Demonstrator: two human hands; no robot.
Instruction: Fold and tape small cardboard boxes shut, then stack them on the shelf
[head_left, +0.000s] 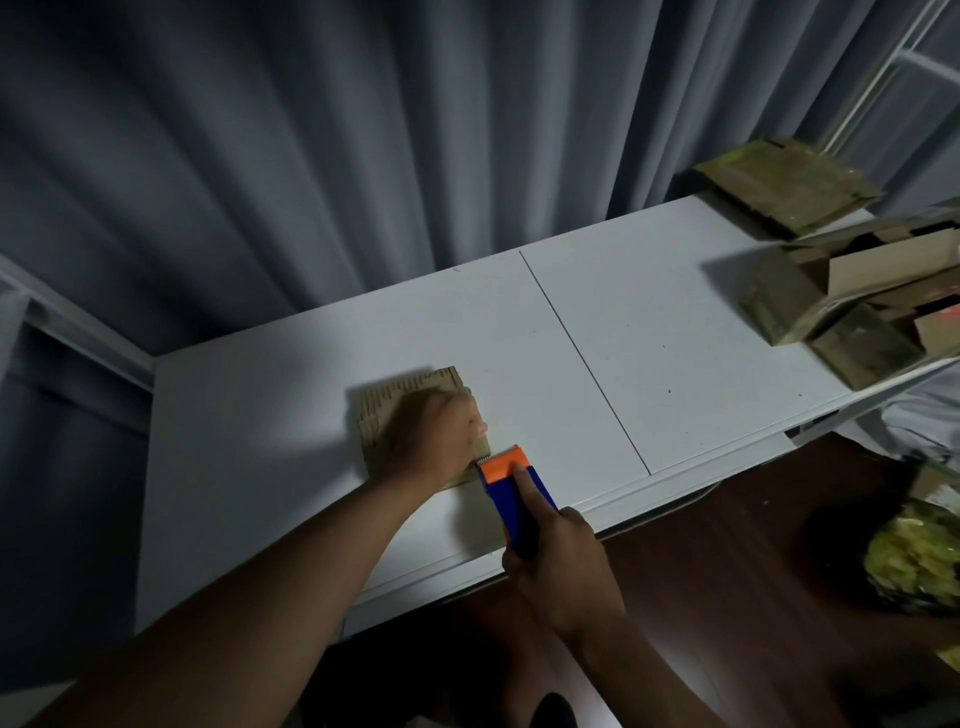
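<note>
Seen from above on a white two-panel desk (597, 322): a small flat brown corrugated cardboard box (410, 400), pressed down near the front edge under the left hand (431, 441). Blurred, that left hand, fingers spread flat over the cardboard and covering most of its near half; the box's front edge mostly hidden beneath palm and wrist. Gripped in the right hand (558, 561), a blue tape dispenser with an orange head (511, 488), index finger laid along its top, toothed edge touching the box's right front corner. Tape itself too faint to make out. Piled at the desk's far right, a heap of unfolded brown cardboard boxes (852, 296), blurred and cut off by the frame edge, count impossible to tell. Behind, grey pleated curtains (311, 156) and part of a white metal frame (878, 83), cropped at the top right. Lower right, over a dark floor (727, 545), a yellowish-green crumpled mass (914, 561), indistinct and partly out of frame.
</note>
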